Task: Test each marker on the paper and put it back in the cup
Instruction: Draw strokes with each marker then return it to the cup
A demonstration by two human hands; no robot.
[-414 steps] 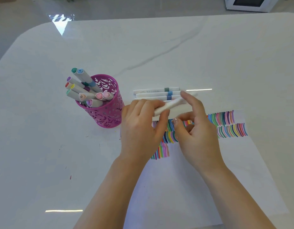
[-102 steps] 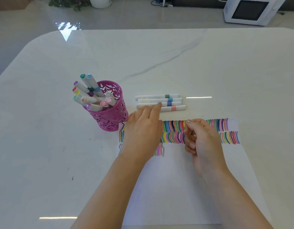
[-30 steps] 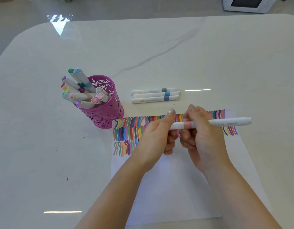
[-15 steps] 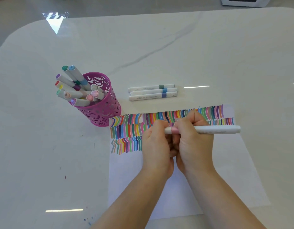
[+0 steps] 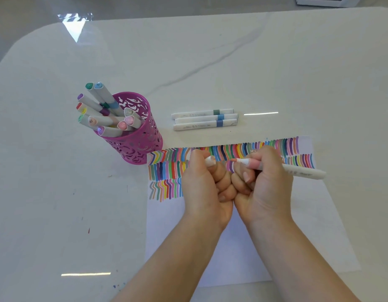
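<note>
- The white, grey-veined counter point(image 5: 276, 68) fills nearly the whole view and carries everything else. It is glossy, with bright reflections on it and a few small ink specks near its left and near edges.
- A white sheet of paper point(image 5: 236, 258) lies on the near right part of the counter. Its far edge is covered by rows of short strokes in many colours: two rows run across it and a third, shorter row sits at the left.
- The left hand point(image 5: 205, 184) and right hand point(image 5: 265, 184) are held over the paper, knuckles touching, just above the coloured strokes. Both have their fingers curled in.
- A magenta cut-out cup point(image 5: 140, 147) stands on the counter just beside the paper's far left corner.
- A bunch of markers point(image 5: 101, 99) stands in the cup, leaning out to the left, with coloured end caps showing.
- Three white markers point(image 5: 205, 119) lie side by side on the counter beyond the paper, right of the cup. One has a green band and two have blue bands.
- The right hand grips an uncapped marker point(image 5: 302, 172) with a white barrel and a pink band. Its pink tip points left towards the other hand, and its back end sticks out to the right.
- The left hand pinches the white cap point(image 5: 210, 160) between thumb and fingers, just apart from the tip.
</note>
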